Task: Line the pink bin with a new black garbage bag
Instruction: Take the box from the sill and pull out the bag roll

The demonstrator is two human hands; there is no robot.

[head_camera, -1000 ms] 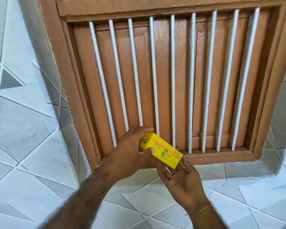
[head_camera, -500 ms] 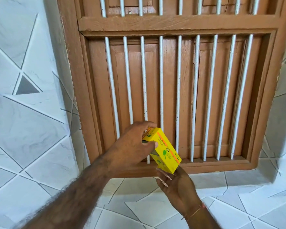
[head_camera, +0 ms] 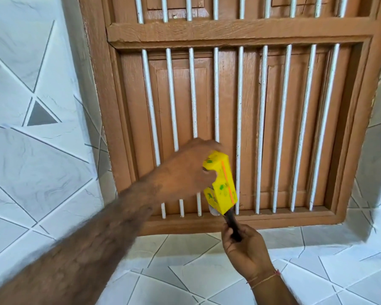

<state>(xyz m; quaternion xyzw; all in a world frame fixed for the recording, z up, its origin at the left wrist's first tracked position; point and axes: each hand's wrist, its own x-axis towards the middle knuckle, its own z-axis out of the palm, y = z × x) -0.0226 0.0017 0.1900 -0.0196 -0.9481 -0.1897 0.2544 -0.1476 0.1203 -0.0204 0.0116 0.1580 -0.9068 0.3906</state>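
Note:
A small yellow box with green and orange print is tipped nearly upright in front of a barred wooden window. My left hand grips its upper end from the left. A rolled black garbage bag sticks out of the box's open lower end. My right hand is just below the box with its fingers closed around that black roll. The pink bin is not in view.
A brown wooden window frame with white vertical bars and closed shutters fills the middle. White tiled wall with grey lines lies to the left and below. A thin thread bracelet circles my right wrist.
The box has tilted from slanted to nearly upright, and the view has shifted down the window. My right hand has moved from under the box to pulling a black roll out of its lower end.

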